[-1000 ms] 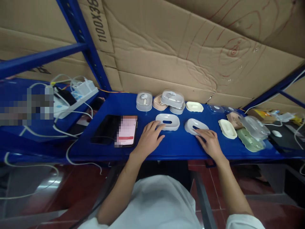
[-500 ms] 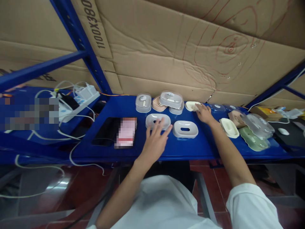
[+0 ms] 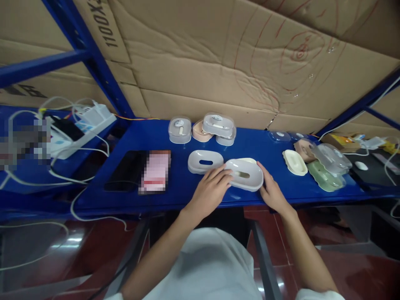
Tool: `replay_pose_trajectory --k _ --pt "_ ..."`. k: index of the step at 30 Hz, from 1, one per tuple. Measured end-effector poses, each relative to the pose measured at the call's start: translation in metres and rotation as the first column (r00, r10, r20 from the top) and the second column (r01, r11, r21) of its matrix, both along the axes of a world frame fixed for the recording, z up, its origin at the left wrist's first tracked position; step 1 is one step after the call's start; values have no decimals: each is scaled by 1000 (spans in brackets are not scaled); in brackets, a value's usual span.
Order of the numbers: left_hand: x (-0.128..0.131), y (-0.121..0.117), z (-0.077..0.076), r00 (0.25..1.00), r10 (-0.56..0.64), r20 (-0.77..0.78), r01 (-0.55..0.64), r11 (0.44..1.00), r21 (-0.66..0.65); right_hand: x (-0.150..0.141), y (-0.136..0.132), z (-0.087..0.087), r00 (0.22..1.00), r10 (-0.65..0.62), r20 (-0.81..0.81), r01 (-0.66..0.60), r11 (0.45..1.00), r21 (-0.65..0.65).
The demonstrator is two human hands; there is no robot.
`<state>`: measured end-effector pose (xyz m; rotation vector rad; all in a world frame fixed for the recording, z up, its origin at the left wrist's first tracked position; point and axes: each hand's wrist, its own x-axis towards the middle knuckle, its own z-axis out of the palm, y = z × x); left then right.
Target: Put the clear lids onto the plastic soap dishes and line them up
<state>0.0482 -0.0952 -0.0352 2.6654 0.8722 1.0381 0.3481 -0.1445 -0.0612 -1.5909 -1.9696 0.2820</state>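
My left hand (image 3: 213, 189) is closed on the left end of a light grey oval soap dish (image 3: 254, 180) with a slot in its middle. The dish is tilted a little over the table's front part. Beneath and behind it lies a cream soap dish (image 3: 250, 160), mostly hidden; some of it shows through the slot. At the right end, my right hand (image 3: 272, 189) is curled round the cream dish's edge and touches the grey one too. Just left of these, a second light grey slotted dish (image 3: 193, 160) rests on the blue table (image 3: 175, 200).
Clear-lidded boxes (image 3: 180, 130) stand along the cardboard wall. At right are another cream dish (image 3: 295, 162), a green one (image 3: 326, 177) and more lids. A black item (image 3: 123, 173) and a phone (image 3: 155, 171) lie at left, near a power strip (image 3: 96, 121) with cables.
My right hand has brought the cream dish from the back of the table under the right grey dish. My left hand has moved right, off the left grey dish, and taken hold.
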Motion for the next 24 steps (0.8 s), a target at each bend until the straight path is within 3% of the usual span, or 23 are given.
replay_pose_trajectory --k 5,7,13,19,21,24 --pt "18 9 3 996 81 -27 -81 997 20 -1 11 5 977 -55 -207 91 981 171" --pt "29 11 6 991 88 -97 -86 996 17 2 18 9 985 -9 -170 39 983 178" --pt "45 6 5 980 61 -188 -60 998 8 9 27 13 998 52 -44 -53 998 -25" --pt "28 4 3 980 17 -200 -11 999 30 -2 15 8 984 126 127 -133 990 48" --pt "10 7 6 985 79 -156 -74 997 39 -7 8 7 980 113 165 -125 990 63" --pt "-20 16 5 929 340 -148 -343 939 8 -5 7 11 978 88 191 -101 993 59"
